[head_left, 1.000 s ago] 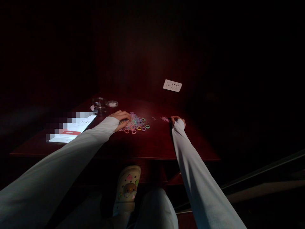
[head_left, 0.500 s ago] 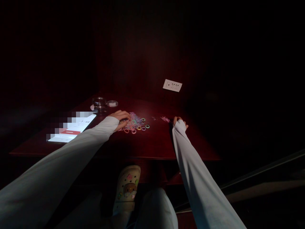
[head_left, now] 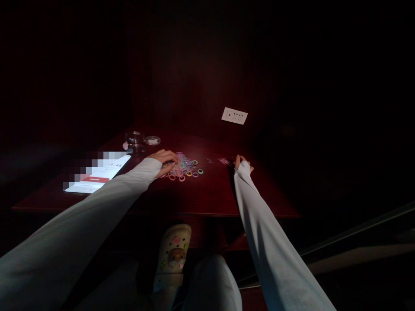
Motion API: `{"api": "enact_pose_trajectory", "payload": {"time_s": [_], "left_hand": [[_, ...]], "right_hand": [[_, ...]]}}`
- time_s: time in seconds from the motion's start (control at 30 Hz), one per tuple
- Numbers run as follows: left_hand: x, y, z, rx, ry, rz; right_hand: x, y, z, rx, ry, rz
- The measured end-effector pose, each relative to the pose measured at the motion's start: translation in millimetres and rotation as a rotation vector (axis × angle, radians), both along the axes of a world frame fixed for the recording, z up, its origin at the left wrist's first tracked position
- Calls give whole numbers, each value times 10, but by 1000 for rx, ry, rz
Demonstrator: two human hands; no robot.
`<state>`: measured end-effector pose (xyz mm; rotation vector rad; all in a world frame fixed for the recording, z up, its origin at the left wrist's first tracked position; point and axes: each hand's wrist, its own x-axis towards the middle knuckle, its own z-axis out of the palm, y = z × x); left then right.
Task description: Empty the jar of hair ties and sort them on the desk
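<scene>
My left hand (head_left: 164, 160) rests at the left side of a heap of thin pink, purple and blue bands (head_left: 185, 160), its fingers stretched out and slightly bent over it, thumb apart. Thicker coloured rings like small hair ties (head_left: 189, 174) lie in and along the heap's near edge. To the right, my right hand (head_left: 243, 164) is bent with fingers drawn together beside a small bunch of pink bands (head_left: 223, 161). Anything between those fingers is hidden. A few loose bands (head_left: 209, 160) lie between the bunch and the heap.
A lit phone (head_left: 100, 175) lies on the dark red table (head_left: 194, 201), left of my forearm. Behind it stand a clear jar (head_left: 135, 142) and a round clear lid (head_left: 152, 141). A white socket plate (head_left: 234, 115) is on the back wall. Below the table shows a clog (head_left: 175, 248).
My right hand has shifted slightly left and up, with its fingers nearer the small pink bunch. My left hand has stayed almost still on the heap.
</scene>
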<state>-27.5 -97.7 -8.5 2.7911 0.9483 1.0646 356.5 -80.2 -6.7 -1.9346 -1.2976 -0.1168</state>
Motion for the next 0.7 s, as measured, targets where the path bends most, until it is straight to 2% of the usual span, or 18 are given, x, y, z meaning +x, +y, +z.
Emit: {"api": "enact_pose_trajectory", "payload": {"time_s": [0.1, 0.3, 0.37, 0.53, 0.6, 0.7], "left_hand": [[-5, 10, -4, 6, 4, -8], [6, 26, -19, 2, 12, 1], [16, 26, -21, 3, 8, 10], [37, 17, -7, 5, 26, 25], [48, 1, 0, 8, 61, 22], [79, -29, -13, 39, 98, 24]], "right_hand": [[-8, -18, 29, -34, 78, 42], [-196, -55, 106, 63, 18, 159], [-367, -73, 117, 93, -28, 294], [-930, -116, 56, 69, -143, 779], [-1104, -117, 28, 52, -154, 886], [-1238, -112, 21, 34, -137, 919]]}}
